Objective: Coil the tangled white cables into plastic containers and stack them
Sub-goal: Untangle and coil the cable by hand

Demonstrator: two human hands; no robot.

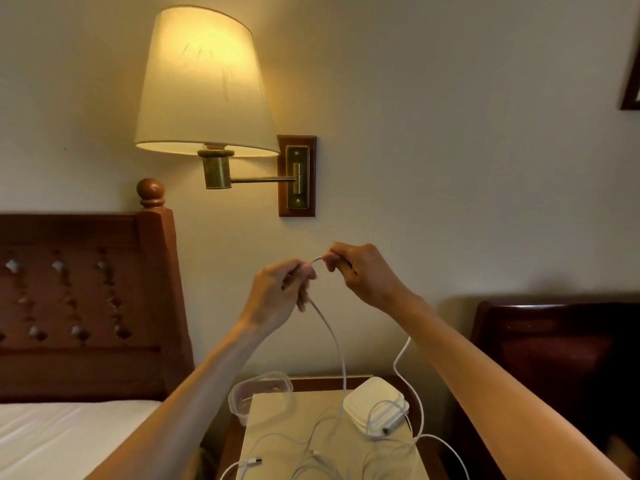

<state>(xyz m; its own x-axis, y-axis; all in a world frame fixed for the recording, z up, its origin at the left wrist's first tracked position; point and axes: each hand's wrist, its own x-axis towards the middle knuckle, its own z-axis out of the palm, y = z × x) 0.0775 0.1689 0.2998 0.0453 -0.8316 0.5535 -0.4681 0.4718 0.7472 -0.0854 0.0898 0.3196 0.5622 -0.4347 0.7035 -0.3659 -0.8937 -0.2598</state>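
Below the lit wall lamp (201, 84), the person's left hand (282, 292) and right hand (363, 271) are raised close together, each pinched shut on the same white cable (334, 341), which hangs down from the left hand to the nightstand (332, 441). On the nightstand, farther below the lamp, lie more loose white cables (311, 459), an open clear plastic container (259, 393) at its back left and a stack of white containers (375, 400) holding a coiled cable.
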